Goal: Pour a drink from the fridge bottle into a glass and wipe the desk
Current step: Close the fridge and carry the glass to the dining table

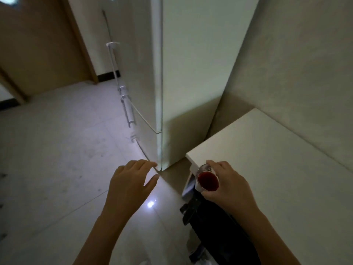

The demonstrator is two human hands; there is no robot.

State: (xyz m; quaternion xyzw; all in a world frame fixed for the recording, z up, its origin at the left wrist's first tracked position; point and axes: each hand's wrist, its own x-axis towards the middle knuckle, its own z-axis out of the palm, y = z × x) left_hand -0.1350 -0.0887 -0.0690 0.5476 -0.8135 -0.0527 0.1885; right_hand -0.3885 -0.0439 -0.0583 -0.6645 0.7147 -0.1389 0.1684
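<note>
Right hand grips a red-capped bottle near the desk corner, left hand open and empty beside the shut fridge; likely best kept upright, set well onto the desk, no glass in view.

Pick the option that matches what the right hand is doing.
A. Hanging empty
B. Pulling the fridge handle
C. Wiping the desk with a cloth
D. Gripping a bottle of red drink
D: the right hand is wrapped around the bottle of red drink beside the desk corner; the fridge doors are shut.
</note>
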